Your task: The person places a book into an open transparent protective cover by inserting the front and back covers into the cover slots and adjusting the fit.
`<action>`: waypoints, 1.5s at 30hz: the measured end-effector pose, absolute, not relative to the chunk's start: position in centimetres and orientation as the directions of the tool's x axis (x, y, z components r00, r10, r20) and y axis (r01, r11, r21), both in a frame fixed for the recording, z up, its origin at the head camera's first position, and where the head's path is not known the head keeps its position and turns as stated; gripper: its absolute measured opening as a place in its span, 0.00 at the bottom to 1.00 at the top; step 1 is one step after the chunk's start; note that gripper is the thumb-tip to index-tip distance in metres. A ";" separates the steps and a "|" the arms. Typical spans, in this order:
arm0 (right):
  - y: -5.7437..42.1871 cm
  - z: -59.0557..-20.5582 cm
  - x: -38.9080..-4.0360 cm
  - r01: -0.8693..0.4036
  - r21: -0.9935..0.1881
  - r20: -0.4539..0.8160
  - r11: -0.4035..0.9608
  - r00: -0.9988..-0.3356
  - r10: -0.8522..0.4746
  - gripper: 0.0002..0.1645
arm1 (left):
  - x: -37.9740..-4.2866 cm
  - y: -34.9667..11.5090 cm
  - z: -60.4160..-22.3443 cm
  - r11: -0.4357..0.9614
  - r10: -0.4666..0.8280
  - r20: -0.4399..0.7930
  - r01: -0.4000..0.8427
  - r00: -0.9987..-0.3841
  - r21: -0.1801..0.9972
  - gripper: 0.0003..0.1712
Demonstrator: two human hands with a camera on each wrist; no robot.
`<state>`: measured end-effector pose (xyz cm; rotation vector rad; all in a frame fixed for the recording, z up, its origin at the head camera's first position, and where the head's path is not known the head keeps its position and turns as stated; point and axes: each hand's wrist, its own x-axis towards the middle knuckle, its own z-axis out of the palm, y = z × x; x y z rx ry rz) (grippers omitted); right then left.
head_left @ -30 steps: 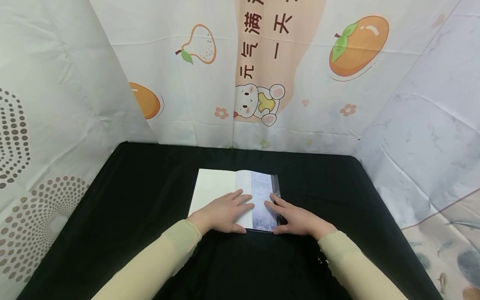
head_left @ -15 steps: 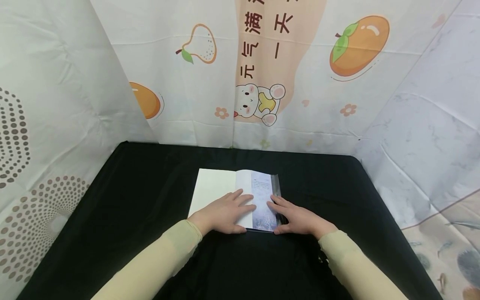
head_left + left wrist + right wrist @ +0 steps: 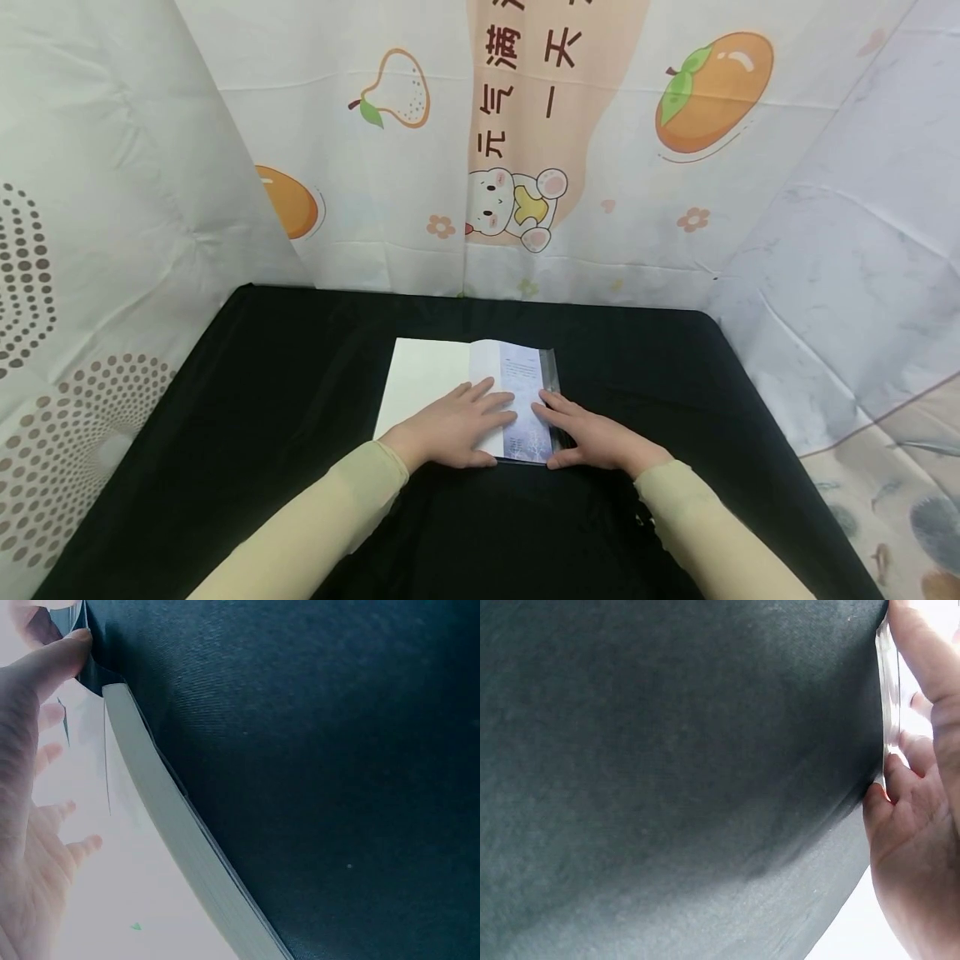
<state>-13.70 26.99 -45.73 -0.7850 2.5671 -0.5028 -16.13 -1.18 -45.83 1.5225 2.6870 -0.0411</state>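
Observation:
An open book lies on the black cloth, its blank left page thick with leaves beneath. On its right side shows a pale purple printed flap, and a clear plastic cover edge sticks out past it. My left hand rests spread across the middle of the book, its fingertips reaching onto the flap. At the book's right edge my right hand touches the flap and plastic with extended fingers, the thumb by the near corner. In the right wrist view, the fingers lie along the clear plastic edge.
A black cloth covers the table under the book. White printed curtains enclose the back and both sides. Something small and shiny, too small to tell, shows by the right sleeve.
My left hand has slid slightly to the right over the pages, its fingertips now further onto the purple flap. The right hand and book have barely moved.

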 end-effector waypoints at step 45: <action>27.0 -45.9 -13.9 -0.418 -0.485 -0.262 0.768 -0.768 -0.584 0.60 | -15.9 -2.2 -44.6 0.385 0.923 0.056 0.903 -0.381 -0.192 0.31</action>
